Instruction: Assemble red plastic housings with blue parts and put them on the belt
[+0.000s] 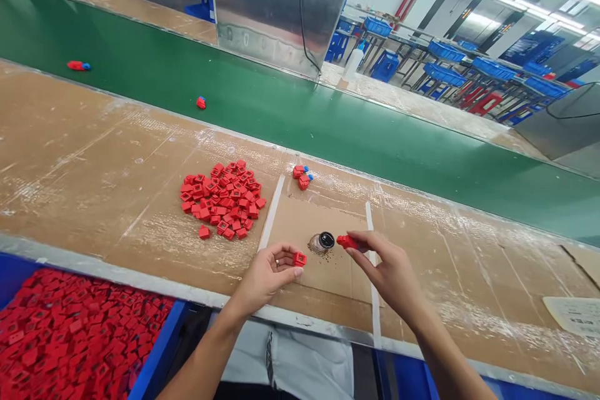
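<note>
My left hand [272, 272] pinches a small red plastic block [299, 259] with a square opening in its face. My right hand [382, 256] grips a red plastic piece [347, 242] between thumb and fingers; its far end is covered by the fingers. Between the two hands stands a small clear jar with a black top [327, 239], and dark specks lie around its base on the cardboard sheet [300, 219]. Beyond the jar sit two red pieces with blue tips [304, 182]. A heap of red blocks [225, 197] lies to the left on the bench.
A green conveyor belt [262, 119] runs behind the bench, carrying a red-and-blue piece [201, 102] and another one [78, 65] farther left. At lower left, a blue bin [159, 347] is full of red blocks. A metal housing [276, 12] rises beyond the belt.
</note>
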{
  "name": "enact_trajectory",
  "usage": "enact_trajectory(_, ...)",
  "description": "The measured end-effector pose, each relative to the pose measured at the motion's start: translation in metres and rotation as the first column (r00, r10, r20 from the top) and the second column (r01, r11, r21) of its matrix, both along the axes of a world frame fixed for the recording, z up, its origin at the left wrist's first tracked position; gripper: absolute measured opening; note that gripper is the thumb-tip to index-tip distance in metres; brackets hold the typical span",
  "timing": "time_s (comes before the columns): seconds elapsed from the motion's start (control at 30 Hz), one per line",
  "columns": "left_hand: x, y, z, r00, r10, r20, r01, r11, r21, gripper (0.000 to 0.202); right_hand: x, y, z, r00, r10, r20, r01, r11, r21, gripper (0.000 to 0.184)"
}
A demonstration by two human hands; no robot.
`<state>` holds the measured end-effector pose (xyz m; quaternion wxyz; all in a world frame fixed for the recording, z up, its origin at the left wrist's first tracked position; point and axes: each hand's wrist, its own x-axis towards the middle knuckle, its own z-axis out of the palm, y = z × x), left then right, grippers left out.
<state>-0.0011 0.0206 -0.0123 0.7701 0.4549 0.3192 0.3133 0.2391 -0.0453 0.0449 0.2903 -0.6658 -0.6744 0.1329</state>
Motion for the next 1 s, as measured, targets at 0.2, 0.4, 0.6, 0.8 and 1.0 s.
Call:
enact_trajectory(0.2,0.002,-0.009,-0.003,1.0,-0.018,-0.014,0.018,0.999,0.027,0.021,-0.009,0.009,0.004,0.992,0.079,0.103,-0.082,0.996,0.023,0.025)
enact_trajectory(0.4,0.001,-0.015,-0.002,0.996,-0.01,-0.083,0.021,0.99,0.139,0.022,-0.013,0.009,0.004,0.976,0.1,0.193,-0.112,0.992,0.052,0.027)
enact_trajectory(0.6,0.002,-0.015,-0.003,0.996,0.006,-0.091,0.007,0.991,0.136,0.029,-0.016,0.011,0.003,0.958,0.116,0.262,-0.133,0.99,0.046,0.026)
enact_trajectory(0.8,0.001,-0.016,-0.004,0.996,0.009,-0.088,0.002,0.992,0.127,0.035,-0.02,0.012,0.002,0.935,0.111,0.337,-0.129,0.991,0.031,0.027)
enact_trajectory(1.0,0.001,-0.016,-0.006,0.997,0.001,-0.082,0.01,0.99,0.139,0.033,-0.018,0.011,0.001,0.929,0.14,0.341,-0.147,0.989,-0.005,0.027)
